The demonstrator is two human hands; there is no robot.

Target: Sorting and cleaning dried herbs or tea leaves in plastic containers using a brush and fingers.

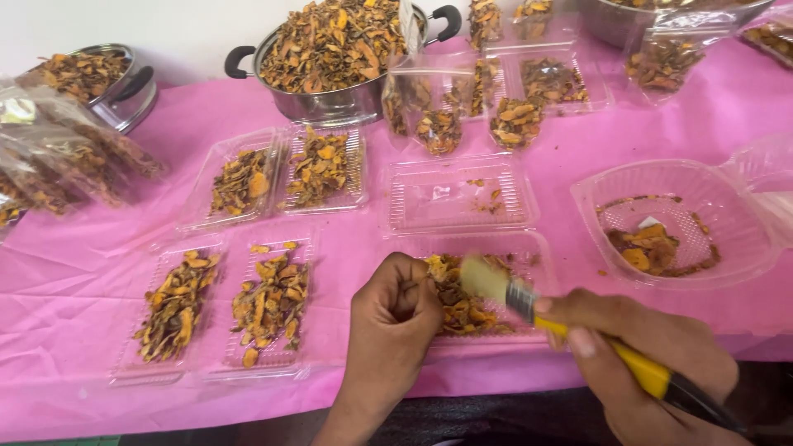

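You get bright, even light with soft shadows. Glare glints on the clear trays [459,196]; the brush [496,285] blurs slightly.

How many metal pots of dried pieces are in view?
3, perhaps more out of frame: one pot at far left, a big pot at top centre, and one pot cut off at the top right edge.

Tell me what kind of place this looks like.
Probably a small food packing table. Clear plastic trays of dried orange-brown slices sit in rows on a pink table cover, a big metal pot is heaped with more, and the right hand holds a brush over one tray.
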